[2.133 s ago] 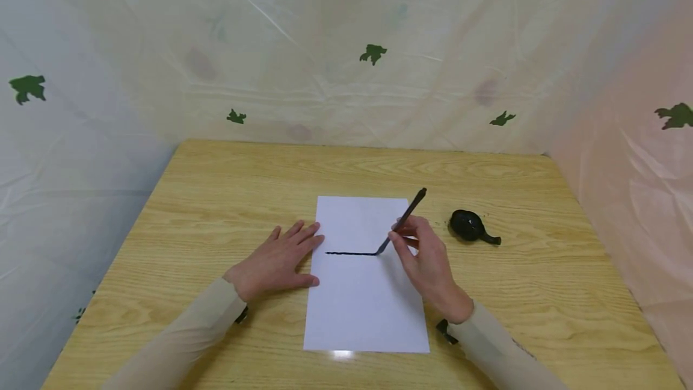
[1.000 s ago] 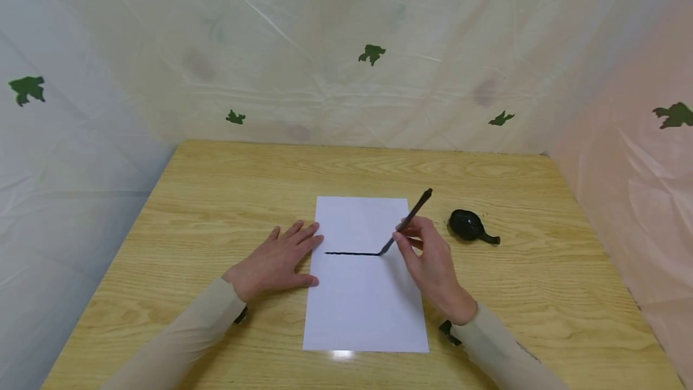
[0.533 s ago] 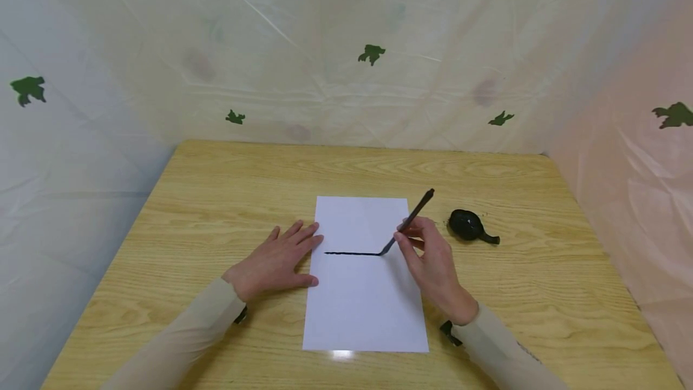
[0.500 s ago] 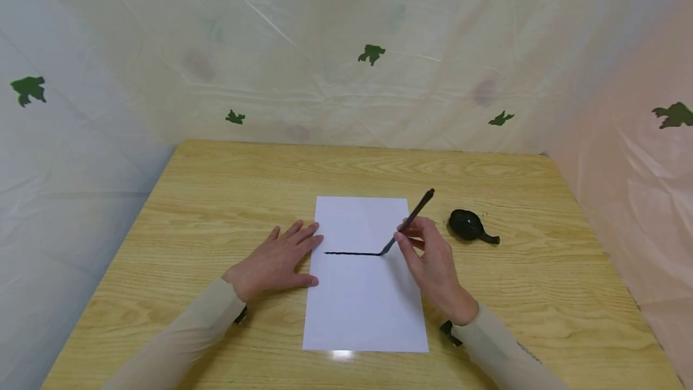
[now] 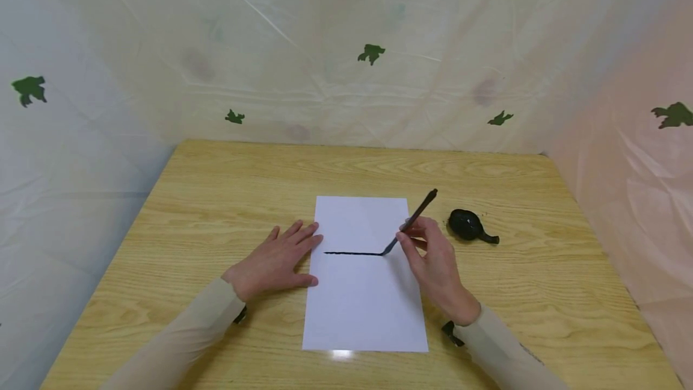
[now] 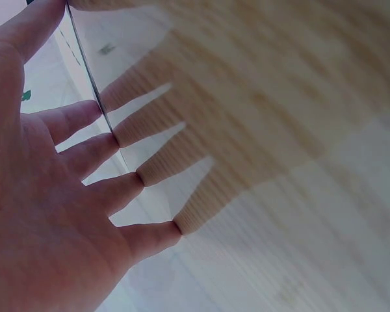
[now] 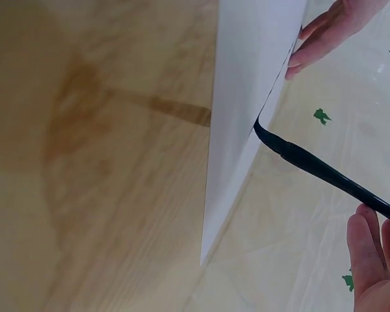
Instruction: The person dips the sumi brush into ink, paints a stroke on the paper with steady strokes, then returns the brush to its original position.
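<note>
A white sheet of paper point(image 5: 365, 312) lies on the wooden table, with a thin black line point(image 5: 352, 253) running across it. My right hand point(image 5: 435, 263) pinches a dark brush point(image 5: 417, 212) between thumb and fingers. Its handle leans up to the right, and in the right wrist view the bent bristle tip point(image 7: 259, 127) meets the paper at the line's right end. My left hand point(image 5: 278, 260) rests flat with fingers spread, fingertips and thumb on the paper's left edge. The left wrist view shows the straight fingers point(image 6: 84, 156) reaching down to the surface.
To the right of the paper sits a glossy black rounded dish with a short handle point(image 5: 467, 225), small dark specks beside it. The wooden table point(image 5: 216, 185) meets pale sheeting point(image 5: 303, 77) with green bird and leaf shapes at the back and sides.
The right hand and brush have moved slightly right, and the black line has grown a little longer in that direction. The left hand has stayed in place.
</note>
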{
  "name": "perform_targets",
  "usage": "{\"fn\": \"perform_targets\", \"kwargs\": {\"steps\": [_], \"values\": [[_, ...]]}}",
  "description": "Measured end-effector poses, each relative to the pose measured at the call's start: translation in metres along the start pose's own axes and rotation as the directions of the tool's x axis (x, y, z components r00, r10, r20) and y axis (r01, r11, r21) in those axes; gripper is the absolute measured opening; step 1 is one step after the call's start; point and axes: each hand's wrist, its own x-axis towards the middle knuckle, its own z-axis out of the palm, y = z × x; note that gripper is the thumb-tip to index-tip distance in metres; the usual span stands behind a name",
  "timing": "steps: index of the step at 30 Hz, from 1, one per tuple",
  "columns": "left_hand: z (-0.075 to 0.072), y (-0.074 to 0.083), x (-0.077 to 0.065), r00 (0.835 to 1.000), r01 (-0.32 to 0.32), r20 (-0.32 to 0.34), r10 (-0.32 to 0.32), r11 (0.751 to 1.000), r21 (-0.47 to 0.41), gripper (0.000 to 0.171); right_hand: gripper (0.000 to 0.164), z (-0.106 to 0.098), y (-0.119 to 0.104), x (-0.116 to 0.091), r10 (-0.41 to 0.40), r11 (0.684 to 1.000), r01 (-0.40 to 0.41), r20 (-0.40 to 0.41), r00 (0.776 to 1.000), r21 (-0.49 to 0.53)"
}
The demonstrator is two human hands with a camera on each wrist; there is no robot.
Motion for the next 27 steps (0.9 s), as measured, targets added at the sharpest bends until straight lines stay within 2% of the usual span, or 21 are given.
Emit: {"fn": "perform_targets", "kwargs": {"steps": [27], "values": [[-0.0013,0.0013,-0.001,1.0,0.006,0.006,-0.005,1.0,-0.016,0.085,0.031,-0.0057,0.0026,-0.0016,0.017,1.0,-0.017,-0.01,1.0,-0.023]]}}
